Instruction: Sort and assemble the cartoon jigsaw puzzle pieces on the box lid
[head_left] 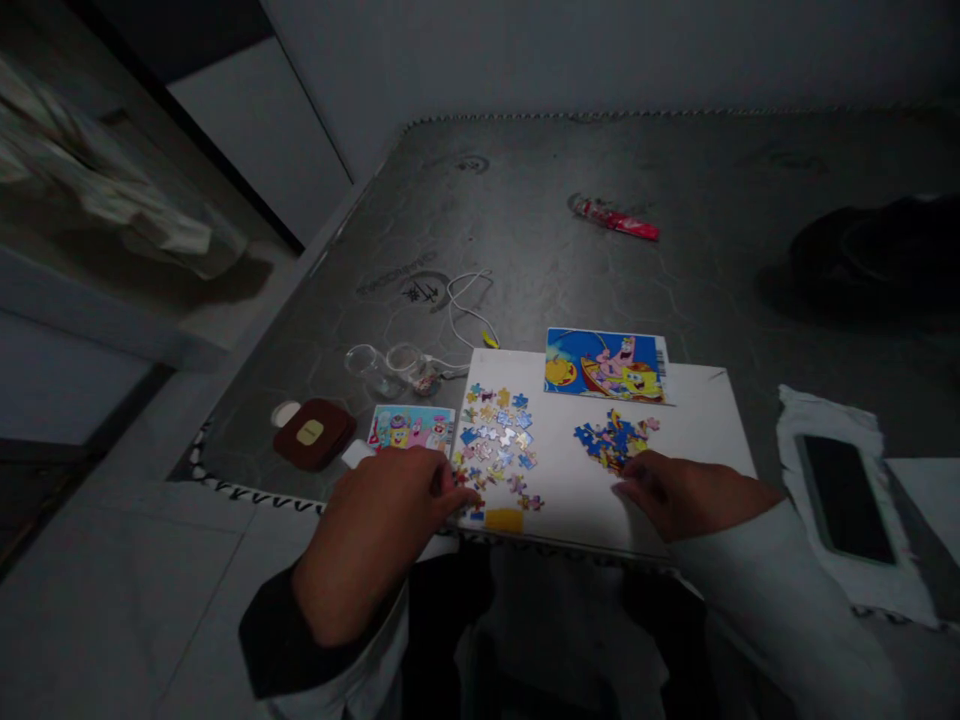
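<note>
My left hand (394, 500) is over the near left corner of a white board (570, 510), thumb and forefinger closed at a jigsaw piece by the edge of the loose puzzle pieces (499, 435). My right hand (675, 490) has its fingers pinched at the lower right edge of a partly joined, mostly blue puzzle (611, 440); whatever lies between those fingertips is hidden. A picture card (606, 365) with cartoon figures in a boat lies above the joined part. Another cartoon card (412, 425) is left of the board, partly covered by my left hand.
Left of the board are a brown case (313, 433), two clear cups (405, 365) and a white cord (469, 310). A phone (846, 498) rests on white cloth at right. Farther back lie a red wrapper (619, 218) and a dark object (862, 255).
</note>
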